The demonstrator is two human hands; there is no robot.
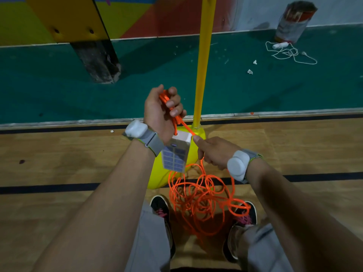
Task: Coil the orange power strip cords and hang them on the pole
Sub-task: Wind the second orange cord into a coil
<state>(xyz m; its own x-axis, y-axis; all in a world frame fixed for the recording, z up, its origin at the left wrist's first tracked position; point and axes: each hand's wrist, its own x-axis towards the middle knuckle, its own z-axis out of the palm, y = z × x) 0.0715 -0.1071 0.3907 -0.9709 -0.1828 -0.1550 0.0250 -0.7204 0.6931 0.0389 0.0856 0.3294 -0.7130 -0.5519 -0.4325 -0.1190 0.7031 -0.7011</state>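
Seen from above, a person stood on a wooden floor (59, 154) with both arms reaching into the middle of the frame. The left hand (160, 112), raised at the centre, gripped a few short loops of orange cord (196, 201), its fingers curled round them. A white power strip (176, 154) with blue sockets hung from the cord just below that hand. The right hand (214, 152), lower and right of centre, was closed round the same cord, its index finger stretched along the strand that ran up to the left hand. The two hands were near each other but apart. Most of the cord lay in a loose tangle on the floor at lower centre, between the person's shoes (163, 209). A yellow pole (204, 55) rose just behind the hands from a yellow base (157, 177). In the upper right, a white cord (288, 53) lay on green flooring near a can (294, 20).
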